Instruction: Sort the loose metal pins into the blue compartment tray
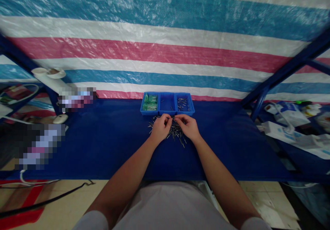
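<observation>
Left hand [160, 127] and right hand [190, 126] pinch a thin metal pin [173, 118] from both sides, seemingly for steadiness, above loose pins [175, 132], blue bins [167, 103] at 12 o'clock.

glossy striped plastic sheeting [165, 47], smooth blue tabletop [108, 137], shiny metal pins [177, 133], matt cloth shirt [172, 206]

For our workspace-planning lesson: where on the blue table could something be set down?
The blue table is bare left of the left forearm and right of the right forearm. It is crowded around the left hand and right hand, where loose metal pins lie before the blue trays.
</observation>
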Available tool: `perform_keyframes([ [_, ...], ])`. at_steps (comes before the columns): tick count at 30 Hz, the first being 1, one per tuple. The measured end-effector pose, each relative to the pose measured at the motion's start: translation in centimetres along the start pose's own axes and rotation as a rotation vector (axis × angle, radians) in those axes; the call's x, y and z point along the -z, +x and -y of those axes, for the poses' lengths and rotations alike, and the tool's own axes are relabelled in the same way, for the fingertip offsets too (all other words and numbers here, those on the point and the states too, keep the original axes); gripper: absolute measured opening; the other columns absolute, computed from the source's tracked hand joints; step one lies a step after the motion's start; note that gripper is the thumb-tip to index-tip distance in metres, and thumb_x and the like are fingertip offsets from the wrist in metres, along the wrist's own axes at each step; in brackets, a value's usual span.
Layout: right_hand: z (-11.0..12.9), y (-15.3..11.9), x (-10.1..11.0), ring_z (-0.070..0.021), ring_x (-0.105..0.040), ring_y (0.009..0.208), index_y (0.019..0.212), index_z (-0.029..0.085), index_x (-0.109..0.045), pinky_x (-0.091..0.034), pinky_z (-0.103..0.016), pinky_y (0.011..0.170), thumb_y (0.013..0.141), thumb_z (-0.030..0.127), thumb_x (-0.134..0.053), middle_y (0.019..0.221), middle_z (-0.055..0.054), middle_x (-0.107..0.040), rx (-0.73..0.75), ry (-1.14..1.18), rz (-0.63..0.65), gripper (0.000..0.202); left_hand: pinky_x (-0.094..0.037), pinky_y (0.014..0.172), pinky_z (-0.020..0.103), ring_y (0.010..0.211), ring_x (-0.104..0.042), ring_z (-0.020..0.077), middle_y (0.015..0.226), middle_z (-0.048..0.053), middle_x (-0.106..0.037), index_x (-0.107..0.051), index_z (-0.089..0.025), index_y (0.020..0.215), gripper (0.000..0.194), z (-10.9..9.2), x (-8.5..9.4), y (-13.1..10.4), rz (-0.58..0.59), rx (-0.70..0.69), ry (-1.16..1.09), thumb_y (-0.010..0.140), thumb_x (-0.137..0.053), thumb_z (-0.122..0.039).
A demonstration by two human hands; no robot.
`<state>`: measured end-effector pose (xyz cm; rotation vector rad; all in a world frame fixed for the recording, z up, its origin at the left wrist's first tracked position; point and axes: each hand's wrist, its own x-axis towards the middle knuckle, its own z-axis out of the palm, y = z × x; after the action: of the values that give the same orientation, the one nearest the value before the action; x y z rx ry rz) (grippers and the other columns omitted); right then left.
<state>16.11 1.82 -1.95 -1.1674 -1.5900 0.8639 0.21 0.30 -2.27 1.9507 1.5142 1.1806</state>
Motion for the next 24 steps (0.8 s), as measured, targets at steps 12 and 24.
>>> perform_keyframes([
  [12, -0.24, 0.0, -0.05, -0.0177, -0.065, 0.07, 0.09, 0.019, -0.071, -0.051, -0.03, 0.067, 0.078, 0.037, -0.064, 0.083, -0.005, -0.072, 0.02, 0.002, -0.004, 0.023, -0.038, 0.06, 0.024, 0.057, -0.05, 0.0111, 0.061, -0.004, -0.052, -0.057, -0.019, 0.089, 0.014, 0.0, -0.05, 0.04, -0.005, -0.01, -0.002, 0.089, -0.048, -0.03],
  [24, -0.49, 0.01, -0.06, -0.0175, -0.064, 0.07, 0.092, 0.019, -0.07, -0.051, -0.03, 0.067, 0.079, 0.035, -0.064, 0.084, -0.005, -0.072, 0.027, 0.003, 0.002, 0.021, -0.038, 0.06, 0.024, 0.058, -0.051, 0.0114, 0.063, -0.003, -0.053, -0.057, -0.019, 0.09, 0.014, -0.02, 0.01, 0.02, -0.002, -0.013, -0.002, 0.089, -0.048, -0.03],
])
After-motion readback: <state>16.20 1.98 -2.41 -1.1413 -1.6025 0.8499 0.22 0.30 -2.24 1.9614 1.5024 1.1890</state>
